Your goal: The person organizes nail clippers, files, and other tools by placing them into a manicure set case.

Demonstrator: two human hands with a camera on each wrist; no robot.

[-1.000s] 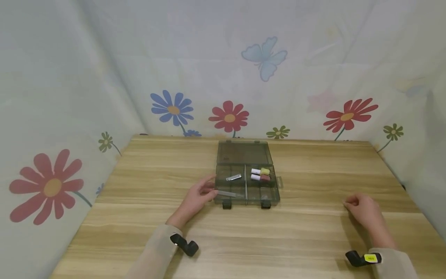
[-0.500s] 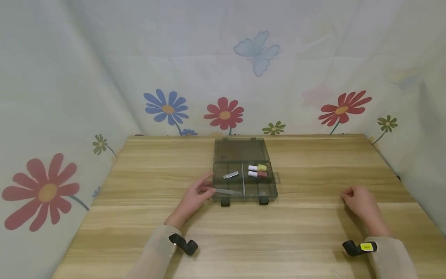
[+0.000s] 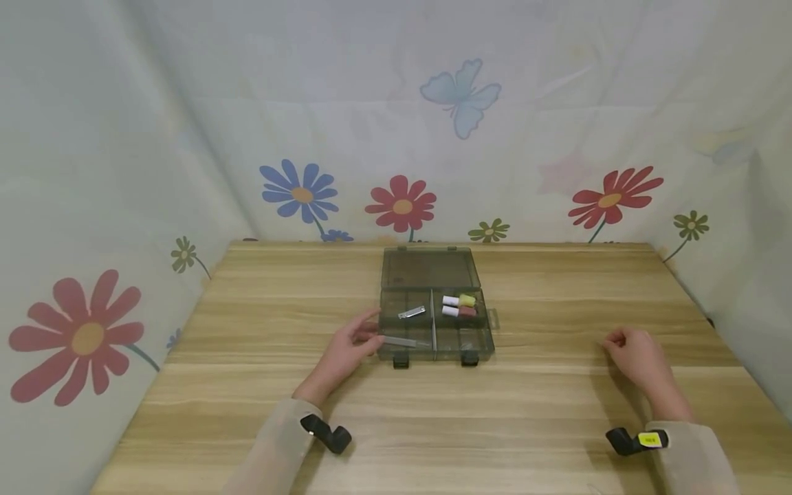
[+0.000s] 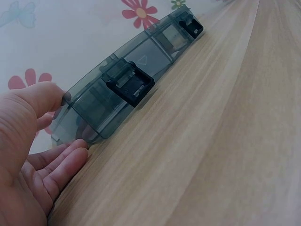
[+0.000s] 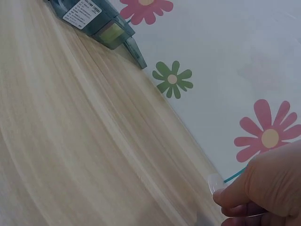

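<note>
A dark translucent compartment box lies on the table with its lid laid back. My left hand holds its left end, thumb on the rim and fingers low at the corner, as the left wrist view shows. Inside are a nail clipper, two white-capped nail polish bottles, one yellow and one dark red, and a flat grey strip. Off to the right, my right hand pinches a small clear piece like a false nail tip between thumb and fingers.
The wooden table runs back to a flower-printed cloth that rises behind it and at both sides. Two black latches stick out from the box's front, and a hanging tab from its right side.
My right hand has shifted slightly left toward the box. My left hand stays at the box's left end, and the head view has tilted a little.
</note>
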